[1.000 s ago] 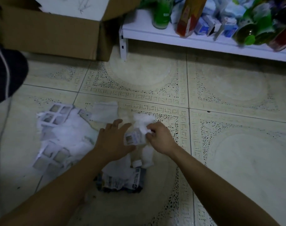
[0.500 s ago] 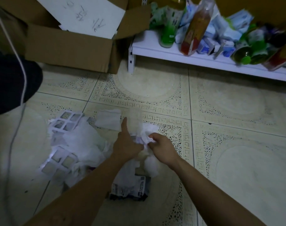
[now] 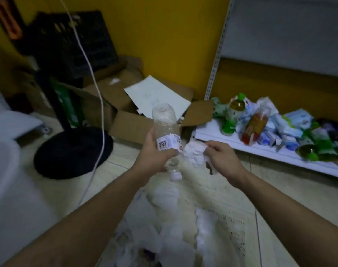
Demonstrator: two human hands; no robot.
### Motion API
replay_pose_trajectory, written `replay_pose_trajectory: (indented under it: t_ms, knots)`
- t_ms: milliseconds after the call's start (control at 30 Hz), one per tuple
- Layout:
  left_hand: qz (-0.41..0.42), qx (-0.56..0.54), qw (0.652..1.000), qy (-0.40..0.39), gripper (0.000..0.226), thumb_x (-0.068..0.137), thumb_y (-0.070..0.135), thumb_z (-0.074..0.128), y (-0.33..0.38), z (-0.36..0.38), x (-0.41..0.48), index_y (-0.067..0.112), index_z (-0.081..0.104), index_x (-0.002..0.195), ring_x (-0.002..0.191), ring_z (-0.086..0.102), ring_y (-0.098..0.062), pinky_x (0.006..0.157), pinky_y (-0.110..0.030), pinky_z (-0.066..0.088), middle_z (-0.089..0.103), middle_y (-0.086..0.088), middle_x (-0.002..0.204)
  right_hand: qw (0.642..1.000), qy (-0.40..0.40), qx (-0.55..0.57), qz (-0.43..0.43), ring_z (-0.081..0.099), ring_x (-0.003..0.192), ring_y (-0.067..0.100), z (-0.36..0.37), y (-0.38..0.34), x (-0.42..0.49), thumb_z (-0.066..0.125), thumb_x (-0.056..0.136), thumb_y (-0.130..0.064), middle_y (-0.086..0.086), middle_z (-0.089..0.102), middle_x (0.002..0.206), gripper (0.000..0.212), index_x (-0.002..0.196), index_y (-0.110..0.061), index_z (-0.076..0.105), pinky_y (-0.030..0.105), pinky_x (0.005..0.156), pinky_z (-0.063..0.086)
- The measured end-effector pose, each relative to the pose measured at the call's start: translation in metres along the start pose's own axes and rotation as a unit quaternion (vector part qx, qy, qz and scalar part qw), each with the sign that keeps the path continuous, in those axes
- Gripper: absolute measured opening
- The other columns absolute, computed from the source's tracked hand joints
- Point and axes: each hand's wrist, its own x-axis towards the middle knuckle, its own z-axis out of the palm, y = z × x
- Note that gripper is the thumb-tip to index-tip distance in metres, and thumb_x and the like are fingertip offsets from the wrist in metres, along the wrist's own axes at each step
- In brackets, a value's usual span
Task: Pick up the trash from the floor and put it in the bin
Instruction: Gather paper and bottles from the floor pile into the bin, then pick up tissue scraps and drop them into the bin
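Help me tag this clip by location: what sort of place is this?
Probably a small shop's back corner or stockroom. A slotted metal shelf carries bottled drinks and packets, open cardboard boxes sit against the yellow wall, and a black plastic crate stands behind.

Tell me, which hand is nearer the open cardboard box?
Left. The left hand, gripping a plastic bottle, sits just in front of the box; the right hand, holding crumpled paper, is farther right.
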Motion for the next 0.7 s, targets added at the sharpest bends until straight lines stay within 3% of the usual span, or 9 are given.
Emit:
replay_pose_trajectory:
  t_ms: [100,167,233,333,433,533,600,700]
  knots:
    - [0.054,0.087,0.995,0.017,0.095,0.067,0.021,0.081,0.054,-0.049,-0.003,0.045,0.023,0.139,0.085,0.068,-0.005,0.062,-0.027,0.057,0.061,0.011,0.113,0.999,-0.030,0.004,-0.032,0.055,0.043,0.016,0.015,-0.066,0.023,0.057,0.087,-0.037,0.010,0.061,0.057,0.027,0.076,-0.014,0.068,0.024,0.038,0.043]
    - [0.076,0.157,0.983,0.048,0.097,0.068,0.025,0.080,0.086,-0.090,-0.010,0.042,0.020,0.142,0.095,0.065,-0.009,0.073,-0.028,0.056,0.058,0.011,0.116,0.995,-0.062,-0.011,-0.074,0.055,0.041,0.013,0.035,-0.104,0.031,0.059,0.088,-0.030,0.010,0.062,0.058,0.022,0.078,-0.012,0.066,0.021,0.037,0.041]
    - [0.089,0.223,0.966,0.092,0.097,0.068,0.029,0.078,0.111,-0.134,-0.021,0.039,0.019,0.143,0.090,0.063,-0.002,0.071,-0.023,0.053,0.060,0.018,0.106,0.988,-0.102,-0.008,-0.115,0.056,0.048,0.013,0.063,-0.138,0.033,0.057,0.089,-0.018,0.007,0.061,0.058,0.018,0.075,-0.011,0.067,0.022,0.041,0.045]
    - [0.080,0.295,0.942,0.138,0.096,0.067,0.034,0.078,0.132,-0.197,-0.045,0.038,0.020,0.143,0.091,0.063,-0.005,0.080,-0.030,0.054,0.062,0.015,0.108,0.975,-0.167,0.027,-0.141,0.060,0.053,0.015,0.118,-0.184,0.027,0.050,0.089,-0.006,0.014,0.067,0.068,0.022,0.086,-0.006,0.072,0.022,0.048,0.049]
    - [0.064,0.355,0.913,0.191,0.091,0.067,0.036,0.078,0.133,-0.253,-0.078,0.035,0.026,0.142,0.083,0.060,0.003,0.067,-0.019,0.049,0.055,0.022,0.099,0.962,-0.208,0.097,-0.147,0.061,0.046,0.016,0.183,-0.219,0.012,0.039,0.084,0.009,0.016,0.065,0.067,0.034,0.072,-0.005,0.067,0.024,0.048,0.051]
    - [0.037,0.404,0.878,0.252,0.083,0.068,0.034,0.078,0.122,-0.295,-0.117,0.035,0.033,0.138,0.072,0.057,0.011,0.055,-0.008,0.041,0.050,0.028,0.088,0.952,-0.226,0.118,-0.172,0.057,0.041,0.008,0.243,-0.232,-0.010,0.038,0.077,0.007,0.008,0.061,0.056,0.034,0.060,-0.014,0.058,0.015,0.042,0.043]
    - [0.007,0.424,0.861,0.283,0.082,0.068,0.035,0.078,0.110,-0.318,-0.143,0.034,0.034,0.138,0.076,0.059,0.001,0.060,-0.011,0.041,0.056,0.020,0.094,0.944,-0.248,0.113,-0.188,0.050,0.042,0.005,0.277,-0.231,-0.023,0.045,0.072,-0.003,-0.002,0.055,0.050,0.023,0.058,-0.017,0.057,0.012,0.036,0.034]
    - [-0.042,0.425,0.847,0.317,0.085,0.069,0.034,0.077,0.089,-0.346,-0.176,0.028,0.033,0.142,0.094,0.061,-0.014,0.080,-0.023,0.045,0.059,0.006,0.112,0.918,-0.336,0.070,-0.198,0.056,0.065,0.011,0.322,-0.232,-0.039,0.058,0.081,-0.016,-0.005,0.060,0.070,0.008,0.075,-0.019,0.063,0.018,0.051,0.040]
